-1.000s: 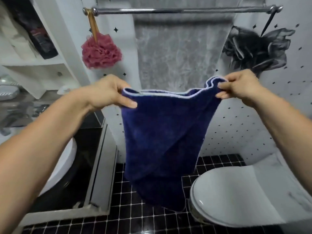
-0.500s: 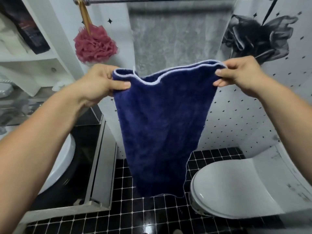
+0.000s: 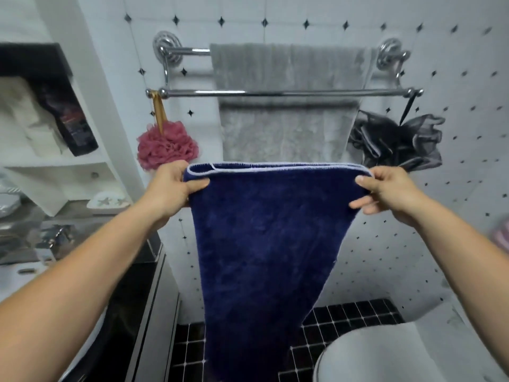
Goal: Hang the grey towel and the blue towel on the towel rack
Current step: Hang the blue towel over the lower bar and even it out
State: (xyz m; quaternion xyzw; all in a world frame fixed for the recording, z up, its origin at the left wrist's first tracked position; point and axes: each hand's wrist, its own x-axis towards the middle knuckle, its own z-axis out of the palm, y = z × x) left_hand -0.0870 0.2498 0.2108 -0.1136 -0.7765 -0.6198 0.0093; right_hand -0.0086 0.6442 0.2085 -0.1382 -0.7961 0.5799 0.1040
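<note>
Since before: blue towel [image 3: 264, 244] now pulled taut, top hem level.
Hands: left hand [image 3: 172, 188] and right hand [image 3: 391, 193] each pinch a top corner.
Key relation: towel rack [image 3: 286, 92] front bar above and beyond, parallel to the hem.
Grey towel [image 3: 289, 78]: draped on the back bar.

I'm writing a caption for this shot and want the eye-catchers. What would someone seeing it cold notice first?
First, the blue towel, stretched by its top corners between the left hand and right hand, centre frame. Behind it the grey towel already drapes over the back bar of the chrome towel rack, whose front bar is bare. A pink bath pouf and a black bath pouf hang at the front bar's ends.
</note>
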